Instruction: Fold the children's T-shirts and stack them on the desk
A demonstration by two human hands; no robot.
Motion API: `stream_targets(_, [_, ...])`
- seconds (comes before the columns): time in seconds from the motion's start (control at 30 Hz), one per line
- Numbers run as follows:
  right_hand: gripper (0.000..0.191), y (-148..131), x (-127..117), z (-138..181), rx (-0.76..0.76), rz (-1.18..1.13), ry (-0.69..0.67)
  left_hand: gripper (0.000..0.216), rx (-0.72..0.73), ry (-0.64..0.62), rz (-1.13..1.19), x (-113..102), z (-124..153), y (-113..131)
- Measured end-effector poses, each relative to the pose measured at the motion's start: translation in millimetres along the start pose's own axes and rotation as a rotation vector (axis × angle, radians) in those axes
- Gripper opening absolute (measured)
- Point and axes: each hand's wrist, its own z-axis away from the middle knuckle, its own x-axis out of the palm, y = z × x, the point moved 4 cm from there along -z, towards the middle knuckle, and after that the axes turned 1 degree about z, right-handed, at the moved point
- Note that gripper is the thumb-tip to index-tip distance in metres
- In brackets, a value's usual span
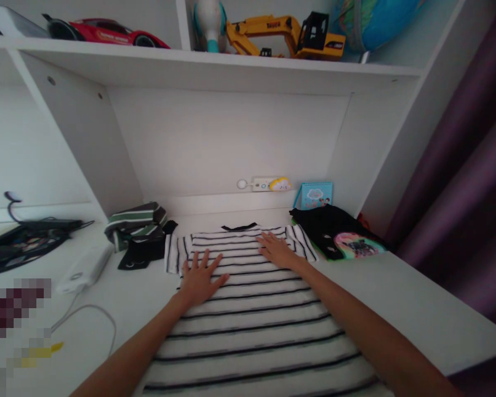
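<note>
A white T-shirt with thin black stripes lies spread flat on the white desk, its black collar toward the back wall. My left hand rests flat on the shirt's left chest area, fingers spread and open. My right hand lies flat near the right shoulder of the shirt, fingers stretched out. Neither hand holds anything.
A green striped folded garment and a black cloth sit left of the shirt. A black garment with a colourful print lies at the right. A white adapter with cable, a small blue notebook, shelf toys above, purple curtain at right.
</note>
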Motion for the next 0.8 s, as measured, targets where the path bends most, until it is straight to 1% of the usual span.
stream_targets(0.07, [0.052,14,1,-22,0.040,0.008,-0.007,0.072,-0.011,0.008,-0.005,-1,2,0])
stream_targets(0.13, [0.053,27,-1,-37,0.099,0.014,0.002,0.072,-0.017,0.016,-0.001,-2,3,1])
stream_targets(0.2, [0.054,31,-3,-50,0.151,0.024,0.023,0.073,-0.024,0.027,0.007,-3,4,2])
stream_targets(0.23, [0.054,28,-3,-57,0.163,0.027,0.035,0.073,-0.028,0.033,0.010,-3,4,2])
stream_targets(0.33, [0.054,2,2,-76,0.120,0.025,0.051,0.074,-0.039,0.036,0.021,-2,4,3])
stream_targets(0.43, [0.054,-21,11,-90,0.046,0.010,0.014,0.074,-0.047,0.027,0.034,-2,4,2])
stream_targets(0.5, [0.058,-24,13,-95,0.073,0.006,0.006,0.075,-0.053,0.029,0.035,-3,5,2])
stream_targets(0.57, [0.062,-23,12,-97,0.142,0.009,0.030,0.075,-0.058,0.031,0.036,-4,6,2])
stream_targets(0.63, [0.064,-30,10,-99,0.177,0.016,0.064,0.074,-0.064,0.024,0.034,-5,7,3])
stream_targets(0.7, [0.063,-50,11,-100,0.110,0.022,0.082,0.074,-0.070,0.017,0.030,-5,7,3])
stream_targets(0.8, [0.058,-88,19,-105,-0.110,0.017,0.050,0.074,-0.069,0.006,0.037,-4,6,3])
